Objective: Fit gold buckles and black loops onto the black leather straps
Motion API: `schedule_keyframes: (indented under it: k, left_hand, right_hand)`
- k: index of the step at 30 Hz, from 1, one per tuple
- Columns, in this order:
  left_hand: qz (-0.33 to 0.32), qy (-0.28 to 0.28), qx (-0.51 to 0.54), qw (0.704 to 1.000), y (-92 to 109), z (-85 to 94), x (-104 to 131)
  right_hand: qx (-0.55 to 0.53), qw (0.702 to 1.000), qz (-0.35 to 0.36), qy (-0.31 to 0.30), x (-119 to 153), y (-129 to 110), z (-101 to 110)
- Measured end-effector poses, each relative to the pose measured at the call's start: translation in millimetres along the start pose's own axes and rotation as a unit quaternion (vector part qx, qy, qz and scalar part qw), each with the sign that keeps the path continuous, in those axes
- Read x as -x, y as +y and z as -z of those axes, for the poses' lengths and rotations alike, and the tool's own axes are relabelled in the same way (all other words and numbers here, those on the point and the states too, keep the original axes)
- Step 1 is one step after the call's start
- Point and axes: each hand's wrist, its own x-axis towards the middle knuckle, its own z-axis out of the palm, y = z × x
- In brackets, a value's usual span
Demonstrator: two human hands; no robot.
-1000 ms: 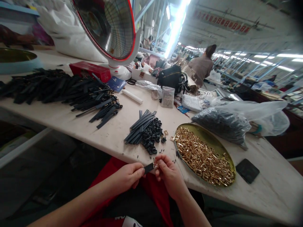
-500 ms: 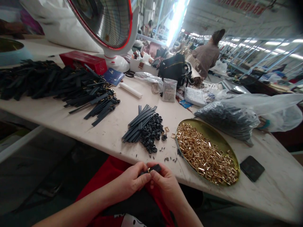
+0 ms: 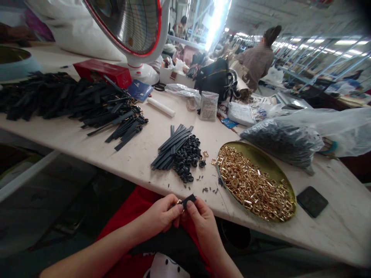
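Note:
Over my lap, at the table's front edge, both hands are closed on one small piece. My left hand (image 3: pixel 166 211) pinches a gold buckle (image 3: pixel 179 202) at the end of a black strap. My right hand (image 3: pixel 201 216) grips the black strap (image 3: pixel 188 200), its thumb pressed on top; much of the strap is hidden by my fingers. Beyond my hands lie a stack of loose black straps (image 3: pixel 171 148) and a heap of small black loops (image 3: pixel 188 156). To the right, a round gold tray (image 3: pixel 268 154) holds many gold buckles (image 3: pixel 252 185).
Buckled black straps (image 3: pixel 66 98) are piled along the left. A fan (image 3: pixel 142 71), a red box (image 3: pixel 101 72) and a white roll (image 3: pixel 160 107) stand or lie behind. At right are a clear bag of dark pieces (image 3: pixel 284 141) and a black square object (image 3: pixel 312 201). A person (image 3: pixel 256 61) is in the background.
My hands have shifted up slightly, and more of the buckle and the black strap now shows between them. The right thumb has moved onto the strap. The camera view has tilted a little.

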Motion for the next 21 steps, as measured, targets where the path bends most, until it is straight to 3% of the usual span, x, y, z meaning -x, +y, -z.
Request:
schedule_keyframes:
  k: [6,14,18,21]
  left_hand:
    - [0.005,0.001,0.017,1.0,-0.7,-2.3,4.8]
    - [0.001,-0.001,0.035,0.999,-7.9,-2.1,8.9]
    - [-0.021,0.059,-0.058,0.996,-8.5,-5.4,12.7]
    - [-0.057,0.114,-0.129,0.983,-6.4,-9.4,16.9]
  right_hand:
    - [-0.121,0.991,-0.05,0.001,1.1,1.9,-7.9]
    - [0.002,0.999,0.021,0.025,7.3,-4.8,-10.1]
    - [0.087,0.993,0.074,0.022,8.5,-4.5,-9.5]
    - [0.035,0.999,0.026,0.004,6.8,-4.4,-9.0]
